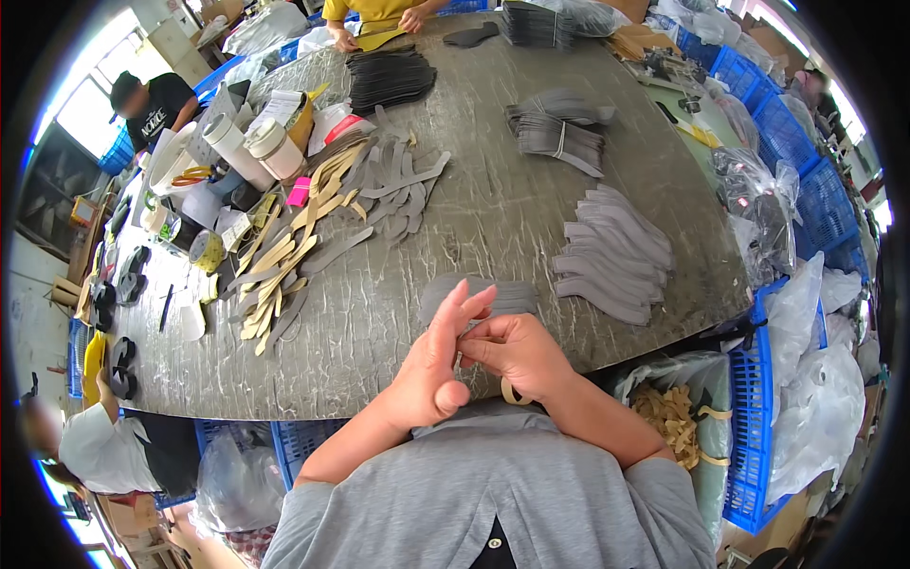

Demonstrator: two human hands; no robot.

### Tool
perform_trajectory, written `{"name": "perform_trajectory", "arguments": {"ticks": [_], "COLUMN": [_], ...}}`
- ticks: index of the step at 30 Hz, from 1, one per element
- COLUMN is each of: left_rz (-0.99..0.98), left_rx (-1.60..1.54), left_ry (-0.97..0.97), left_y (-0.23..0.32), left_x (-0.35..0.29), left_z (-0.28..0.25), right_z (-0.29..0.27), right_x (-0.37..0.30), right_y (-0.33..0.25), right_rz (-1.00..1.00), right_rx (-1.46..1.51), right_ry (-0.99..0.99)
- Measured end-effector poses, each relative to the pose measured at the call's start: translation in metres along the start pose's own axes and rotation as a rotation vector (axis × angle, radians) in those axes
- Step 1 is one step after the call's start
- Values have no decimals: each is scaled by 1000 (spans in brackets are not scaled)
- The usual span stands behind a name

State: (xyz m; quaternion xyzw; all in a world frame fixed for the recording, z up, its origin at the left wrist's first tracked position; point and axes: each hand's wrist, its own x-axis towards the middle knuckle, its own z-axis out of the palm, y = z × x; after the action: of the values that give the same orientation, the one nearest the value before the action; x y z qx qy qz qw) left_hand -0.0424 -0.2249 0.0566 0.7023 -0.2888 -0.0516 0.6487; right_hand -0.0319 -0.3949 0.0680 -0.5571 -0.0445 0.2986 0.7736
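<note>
My left hand [436, 365] is raised over the near edge of the table, its fingers stretched upward and its thumb apart. Close against it, my right hand [519, 353] is closed, thumb and forefinger pinched together by the left fingers. A curved tan strip [512, 392] hangs below the right hand; the rest of it is hidden. Just beyond both hands lies a stack of grey curved pieces [507, 296], partly covered by them. Right of that, a fanned pile of grey curved pieces [614, 256] rests on the table. Farther back sits a dark grey banded bundle [559, 133].
Tan and grey offcut strips [303, 237] spread across the table's left [398, 322], beside white jars [275, 150] and tape rolls [206, 249]. A black stack [391, 78] lies before a co-worker in yellow [379, 14]. Blue crates [749, 427] and a bin of tan scraps [666, 417] stand right.
</note>
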Motion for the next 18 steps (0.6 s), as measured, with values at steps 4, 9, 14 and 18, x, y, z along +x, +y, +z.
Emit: {"name": "perform_trajectory", "arguments": {"ticks": [4,9,14,18], "left_rz": [81,53,-147,-17], "left_rx": [296,1,-282,-31], "left_ry": [-68,24,47,2], "left_y": [4,-4,8,0], "left_x": [3,-2,-1,-2], "left_z": [-5,6,-1,-3], "right_z": [0,5,2,6], "right_x": [1,4,6,3], "right_y": [-1,8,12,1], "right_rz": [-32,-117,-27,-54], "right_rx": [-100,-83,-24,-25], "right_ry": [38,62,63,35]}}
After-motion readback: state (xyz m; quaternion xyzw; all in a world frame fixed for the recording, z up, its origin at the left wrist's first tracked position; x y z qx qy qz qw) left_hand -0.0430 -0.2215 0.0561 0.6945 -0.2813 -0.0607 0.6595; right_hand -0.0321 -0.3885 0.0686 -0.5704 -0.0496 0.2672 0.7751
